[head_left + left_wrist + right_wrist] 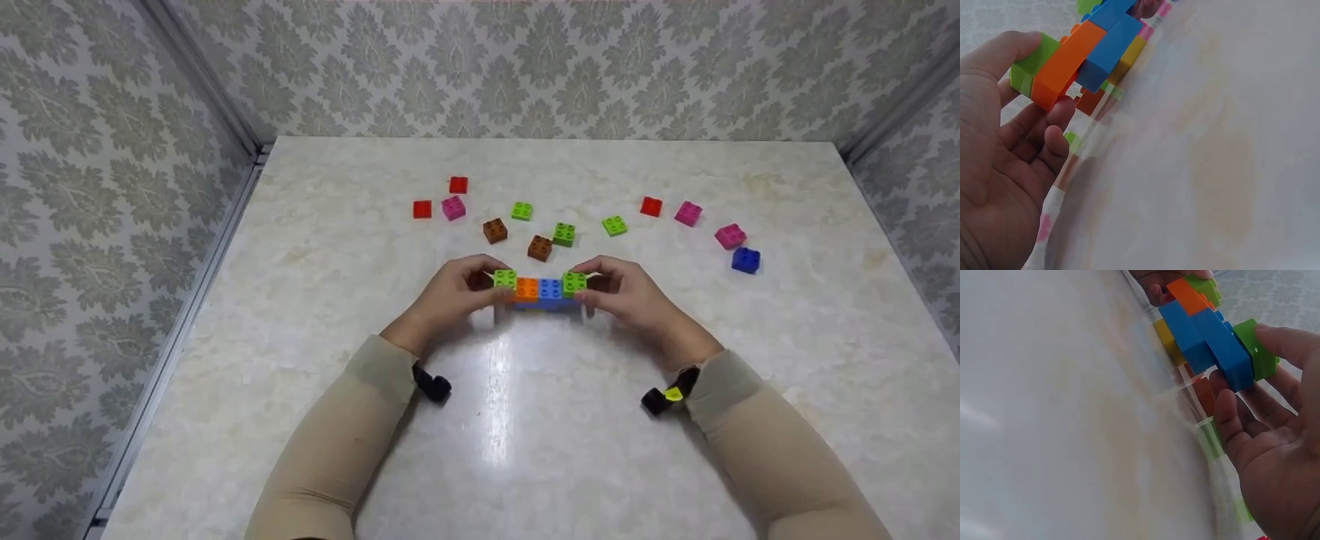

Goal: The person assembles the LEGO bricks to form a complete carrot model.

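Observation:
Between the two hands is a built-up piece of toy building bricks. In the head view a left green brick (pixel 505 278) and a right green brick (pixel 574 283) cap its ends, with an orange brick (pixel 526 289) and a blue brick (pixel 550 288) between them. Underneath, the wrist views show another blue brick (pixel 1111 55) and a yellow brick (pixel 1170 343) below that. The left hand (pixel 461 289) pinches the left end, fingers against the green and orange bricks. At the opposite end, the right hand (pixel 628 292) grips the green and blue bricks.
Loose bricks lie beyond the hands: brown bricks (pixel 495 230), several green bricks (pixel 614 225), pink bricks (pixel 688 213), flat red pieces (pixel 458 184) and a dark blue brick (pixel 746 260). The pale table (pixel 360 225) meets patterned walls (pixel 525 67) at the back and sides.

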